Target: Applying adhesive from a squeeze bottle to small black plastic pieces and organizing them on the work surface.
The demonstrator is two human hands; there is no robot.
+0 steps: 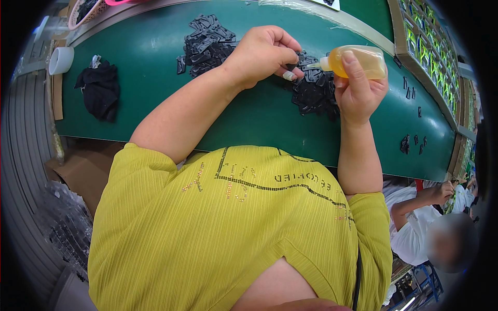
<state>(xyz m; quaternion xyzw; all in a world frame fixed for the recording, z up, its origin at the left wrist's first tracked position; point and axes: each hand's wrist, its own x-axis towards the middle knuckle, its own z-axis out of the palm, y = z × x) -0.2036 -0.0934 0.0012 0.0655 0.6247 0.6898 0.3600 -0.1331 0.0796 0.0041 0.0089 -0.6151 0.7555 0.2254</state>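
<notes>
My right hand (361, 96) is wrapped round a clear squeeze bottle (371, 62) of amber liquid, tilted on its side. The bottle's narrow nozzle points left, at the fingers of my left hand (267, 54). Between those fingertips a small black plastic part (291, 67) is pinched, mostly covered by them; a white wrap sits on one finger. Below and between the two hands lies a heap of black plastic parts (314, 96). Behind my left wrist is a second heap of similar black parts (207, 44).
The green tabletop (249, 124) carries a crumpled black cloth (99, 90) at left, near a white cup-like container (61, 60). Loose black pieces (407, 144) lie at right, before a rack of green items (430, 52). A pink basket (85, 13) stands far left. Another person (415, 228) works at right.
</notes>
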